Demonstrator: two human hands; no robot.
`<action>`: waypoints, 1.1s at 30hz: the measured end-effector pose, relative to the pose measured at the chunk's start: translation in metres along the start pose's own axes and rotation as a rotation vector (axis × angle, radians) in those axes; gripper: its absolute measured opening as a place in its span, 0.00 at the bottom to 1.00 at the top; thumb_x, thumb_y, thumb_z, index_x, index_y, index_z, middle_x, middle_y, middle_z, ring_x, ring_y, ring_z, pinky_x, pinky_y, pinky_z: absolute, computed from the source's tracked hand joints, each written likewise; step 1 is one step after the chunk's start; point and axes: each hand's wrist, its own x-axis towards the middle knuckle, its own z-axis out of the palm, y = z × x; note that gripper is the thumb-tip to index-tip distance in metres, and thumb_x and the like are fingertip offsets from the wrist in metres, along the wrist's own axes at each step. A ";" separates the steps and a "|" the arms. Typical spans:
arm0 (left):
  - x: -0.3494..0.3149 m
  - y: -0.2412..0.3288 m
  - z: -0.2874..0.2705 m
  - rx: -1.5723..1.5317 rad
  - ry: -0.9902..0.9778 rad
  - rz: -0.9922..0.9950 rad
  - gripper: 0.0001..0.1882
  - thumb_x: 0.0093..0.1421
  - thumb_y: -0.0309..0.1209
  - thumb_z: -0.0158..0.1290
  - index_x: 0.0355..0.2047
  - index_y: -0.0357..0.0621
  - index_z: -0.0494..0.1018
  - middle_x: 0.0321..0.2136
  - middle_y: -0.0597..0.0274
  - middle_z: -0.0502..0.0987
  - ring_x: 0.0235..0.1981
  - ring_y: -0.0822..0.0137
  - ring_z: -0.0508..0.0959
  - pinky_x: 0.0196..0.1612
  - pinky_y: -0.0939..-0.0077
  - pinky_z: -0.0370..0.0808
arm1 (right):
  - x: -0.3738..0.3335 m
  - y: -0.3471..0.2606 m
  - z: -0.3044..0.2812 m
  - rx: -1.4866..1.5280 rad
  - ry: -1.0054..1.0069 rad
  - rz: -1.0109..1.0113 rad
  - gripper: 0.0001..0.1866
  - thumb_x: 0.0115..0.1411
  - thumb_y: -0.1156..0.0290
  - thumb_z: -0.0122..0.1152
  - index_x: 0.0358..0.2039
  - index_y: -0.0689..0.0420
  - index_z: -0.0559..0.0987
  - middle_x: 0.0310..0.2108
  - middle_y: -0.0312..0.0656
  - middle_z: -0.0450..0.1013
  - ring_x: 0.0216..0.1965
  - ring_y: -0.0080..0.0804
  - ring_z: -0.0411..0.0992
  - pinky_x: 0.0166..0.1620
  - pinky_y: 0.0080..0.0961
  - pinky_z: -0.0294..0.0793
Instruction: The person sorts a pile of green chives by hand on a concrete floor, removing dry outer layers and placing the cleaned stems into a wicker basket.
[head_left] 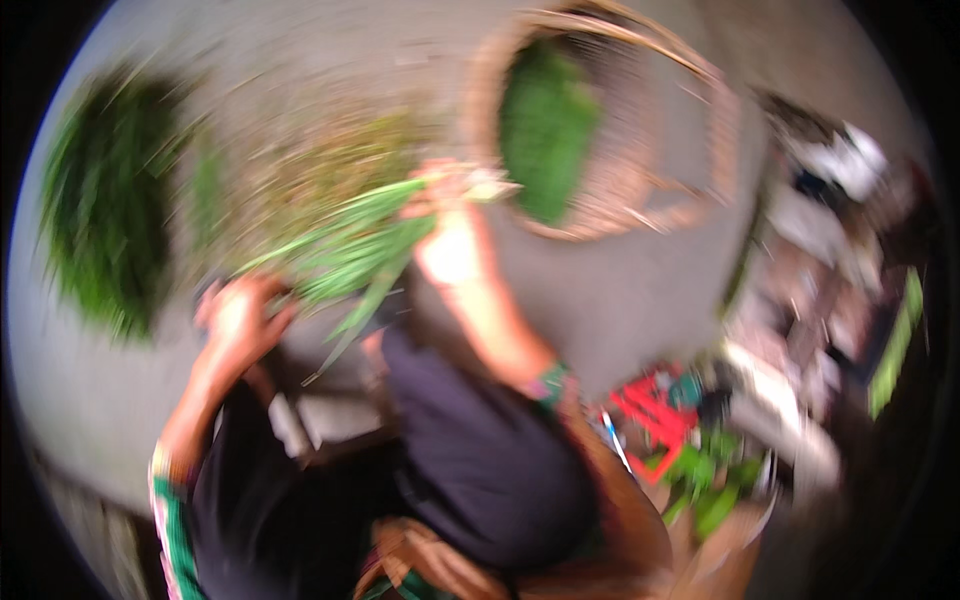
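My right hand (445, 200) is closed round a bunch of long green stalks (370, 235) that look like spring onions. Their pale root ends stick out to the right of the fist, and the leaves fan down to the left. My left hand (243, 315) is beside the leaf tips, over my left knee. Its fingers look bent but are smeared by motion, so whether it grips anything is unclear. Beyond the bunch lies a scatter of yellowish-green trimmings (345, 165) on the grey ground.
A large heap of green stalks (110, 210) lies at the far left. At the far right is a woven wicker basket (640, 140) with more greens (545, 130) inside. Nearer on the right are a red plastic thing (655, 420), broad green leaves (710, 480) and blurred clutter (820, 260).
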 end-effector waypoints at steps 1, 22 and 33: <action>-0.007 0.004 -0.010 0.053 0.017 -0.070 0.10 0.46 0.32 0.55 0.30 0.43 0.76 0.29 0.55 0.76 0.32 0.53 0.76 0.37 0.63 0.72 | 0.015 0.014 0.001 0.075 -0.112 -0.005 0.14 0.59 0.62 0.55 0.42 0.55 0.70 0.35 0.35 0.68 0.30 0.22 0.65 0.35 0.18 0.66; 0.059 -0.006 -0.027 -0.866 0.031 -0.182 0.08 0.52 0.30 0.51 0.27 0.38 0.75 0.20 0.69 0.74 0.23 0.81 0.69 0.28 0.83 0.68 | 0.028 -0.060 0.010 0.125 -0.006 -0.171 0.10 0.60 0.67 0.53 0.39 0.58 0.71 0.33 0.35 0.66 0.30 0.19 0.62 0.31 0.18 0.65; 0.025 0.045 -0.162 -0.289 0.117 -0.191 0.18 0.57 0.43 0.52 0.27 0.38 0.76 0.18 0.58 0.76 0.20 0.69 0.76 0.29 0.73 0.72 | 0.004 -0.186 0.092 0.100 -0.258 -0.241 0.10 0.59 0.65 0.56 0.38 0.56 0.72 0.31 0.33 0.67 0.28 0.19 0.62 0.31 0.17 0.67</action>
